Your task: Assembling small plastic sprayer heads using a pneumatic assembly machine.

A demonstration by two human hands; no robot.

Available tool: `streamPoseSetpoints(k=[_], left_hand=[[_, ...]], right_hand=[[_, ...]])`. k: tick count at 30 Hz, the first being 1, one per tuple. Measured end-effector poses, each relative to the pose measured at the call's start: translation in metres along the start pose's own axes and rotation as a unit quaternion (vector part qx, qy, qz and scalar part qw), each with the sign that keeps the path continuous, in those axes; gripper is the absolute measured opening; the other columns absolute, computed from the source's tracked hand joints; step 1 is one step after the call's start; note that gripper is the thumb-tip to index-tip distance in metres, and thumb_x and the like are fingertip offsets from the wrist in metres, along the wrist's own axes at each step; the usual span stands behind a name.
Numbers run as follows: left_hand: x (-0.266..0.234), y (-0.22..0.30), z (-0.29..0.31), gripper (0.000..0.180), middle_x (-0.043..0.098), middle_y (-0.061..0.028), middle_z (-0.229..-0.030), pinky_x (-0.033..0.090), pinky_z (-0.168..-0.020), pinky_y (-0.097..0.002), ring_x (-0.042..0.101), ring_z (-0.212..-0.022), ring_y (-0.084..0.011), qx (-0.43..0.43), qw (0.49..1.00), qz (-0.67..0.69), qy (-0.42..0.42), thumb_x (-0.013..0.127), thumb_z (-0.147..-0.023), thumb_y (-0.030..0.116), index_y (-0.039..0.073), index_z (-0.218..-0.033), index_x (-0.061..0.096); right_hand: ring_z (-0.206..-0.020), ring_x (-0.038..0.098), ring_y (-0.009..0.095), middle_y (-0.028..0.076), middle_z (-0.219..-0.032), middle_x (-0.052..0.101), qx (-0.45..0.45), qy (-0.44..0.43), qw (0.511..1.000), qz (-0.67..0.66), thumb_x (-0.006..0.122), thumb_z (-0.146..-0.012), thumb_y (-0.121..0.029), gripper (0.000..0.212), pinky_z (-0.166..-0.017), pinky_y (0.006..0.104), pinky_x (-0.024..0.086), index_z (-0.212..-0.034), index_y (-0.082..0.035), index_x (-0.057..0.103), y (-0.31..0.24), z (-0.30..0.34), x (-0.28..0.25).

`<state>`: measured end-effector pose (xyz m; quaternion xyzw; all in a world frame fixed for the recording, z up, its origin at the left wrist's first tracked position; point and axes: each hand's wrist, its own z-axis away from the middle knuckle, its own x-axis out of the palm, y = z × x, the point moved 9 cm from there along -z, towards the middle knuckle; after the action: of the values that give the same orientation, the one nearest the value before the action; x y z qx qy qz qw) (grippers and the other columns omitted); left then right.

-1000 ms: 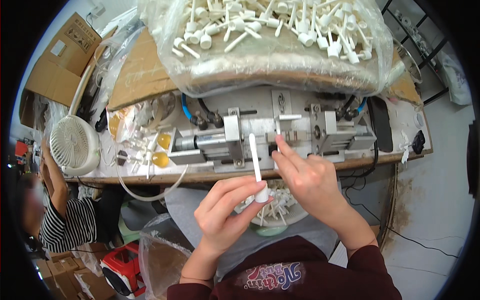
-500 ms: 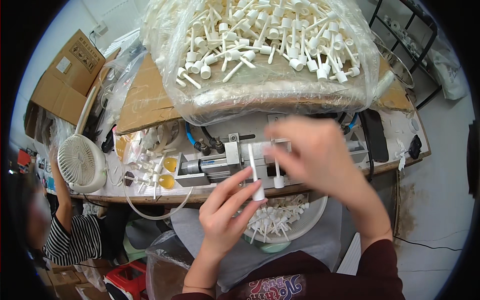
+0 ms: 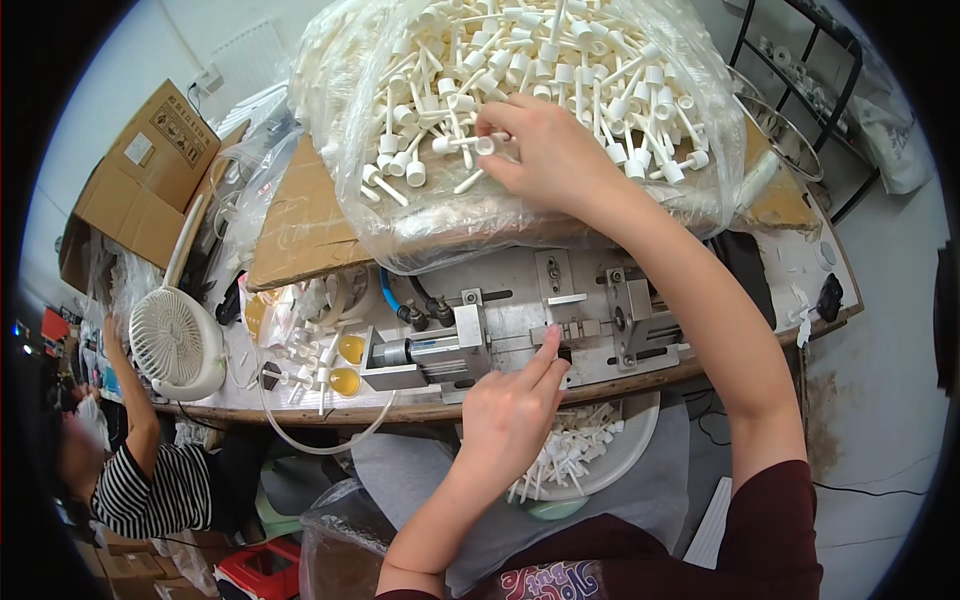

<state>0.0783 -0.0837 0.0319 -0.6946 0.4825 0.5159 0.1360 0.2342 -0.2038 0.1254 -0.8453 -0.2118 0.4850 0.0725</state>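
Observation:
My right hand [image 3: 545,150] reaches over the heap of white plastic parts [image 3: 560,75]. Thumb and forefinger close around a white plastic stick with a cup-shaped end [image 3: 484,146] at the heap's near edge. My left hand [image 3: 512,415] is at the metal clamping fixture [image 3: 582,330] on the bench. Its forefinger stretches out to touch the fixture's middle, and the other fingers lie beside it. The underside of that hand is hidden, and no part shows in it. Under the bench edge, a white bowl [image 3: 640,450] of similar parts rests on my lap.
Clear plastic sheeting [image 3: 400,235] and cardboard [image 3: 300,215] lie beneath the heap. A metal cylinder [image 3: 425,358] with hoses stands left of the fixture. Farther left are yellow round pieces [image 3: 344,381], a white fan [image 3: 178,340] and a co-worker in a striped shirt [image 3: 160,475].
My right hand has gone from the fixture up to the heap and grasps a part there. My left hand has shifted right to the fixture; the white part it held no longer shows.

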Motion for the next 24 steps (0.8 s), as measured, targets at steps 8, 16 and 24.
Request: streamPoseSetpoints(k=[8, 16, 24], left_hand=[[0.004, -0.003, -0.002, 0.030, 0.068, -0.0077, -0.122, 0.050, -0.053, -0.0300, 0.061, -0.052, -0.0225, 0.003, 1.000, 0.018, -0.003, 0.079, -0.072, 0.017, 0.010, -0.100, 0.072], [-0.077, -0.023, -0.059, 0.026, 0.072, -0.0104, -0.098, 0.054, -0.064, -0.0315, 0.069, -0.072, -0.0229, 0.009, 0.980, 0.137, 0.147, 0.079, -0.079, 0.017, 0.007, -0.101, 0.070], [-0.068, -0.097, -0.151, 0.041, 0.061, -0.0127, -0.132, 0.043, -0.103, -0.0408, 0.054, -0.124, -0.0321, 0.033, 0.987, -0.035, 0.156, 0.069, -0.085, 0.009, 0.013, -0.125, 0.065]], right_hand=[[-0.069, 0.060, 0.020, 0.011, -0.085, 0.062, 0.099, -0.035, 0.973, -0.205, 0.069, -0.073, -0.010, 0.018, -0.066, 0.0350, 0.050, -0.088, -0.003, 0.065, 0.032, 0.041, -0.027], [-0.078, 0.069, 0.028, 0.013, -0.096, 0.069, -0.118, 0.242, 0.960, 0.082, 0.070, -0.081, -0.001, 0.017, -0.067, 0.0347, 0.057, -0.098, 0.000, 0.069, -0.009, 0.117, -0.092], [-0.073, 0.070, 0.021, 0.018, -0.103, 0.069, -0.181, 0.183, 0.965, 0.041, 0.069, -0.071, 0.002, 0.033, -0.058, 0.0279, 0.056, -0.104, 0.005, 0.070, -0.066, 0.203, -0.042]])
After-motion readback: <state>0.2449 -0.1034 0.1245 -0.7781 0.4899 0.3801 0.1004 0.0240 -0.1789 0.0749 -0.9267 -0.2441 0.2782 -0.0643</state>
